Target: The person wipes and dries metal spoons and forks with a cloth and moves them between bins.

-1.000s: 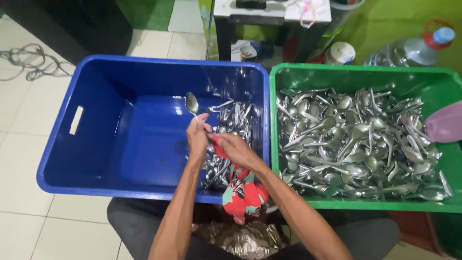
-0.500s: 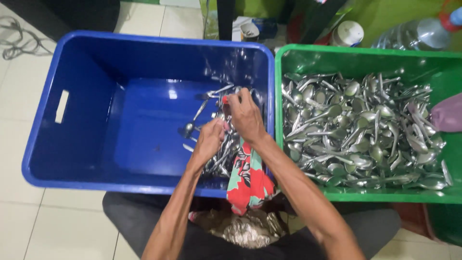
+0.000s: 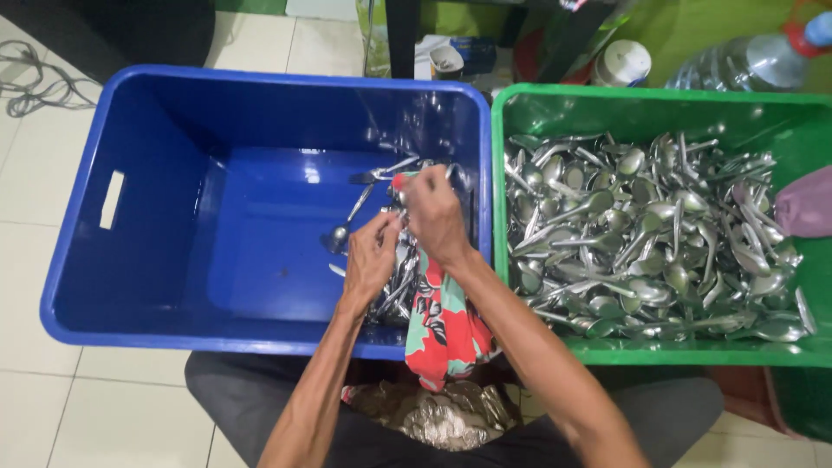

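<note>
Over the blue crate [image 3: 130, 260], both hands [image 3: 407, 234] grip a floral cloth [image 3: 442, 321].

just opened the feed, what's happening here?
A person sits over two crates of metal spoons. Both hands are inside the blue crate: the right hand grips a red and green patterned cloth, the left hand is on the spoons beside it. The green crate alongside holds a much bigger heap of spoons.

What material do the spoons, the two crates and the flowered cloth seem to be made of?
Spoons: probably polished steel, silver with bright glints. Blue crate and green crate: glossy moulded plastic, showing reflections and a cut handle slot. Cloth: soft printed fabric, matte, hanging in folds from the right hand.
</note>
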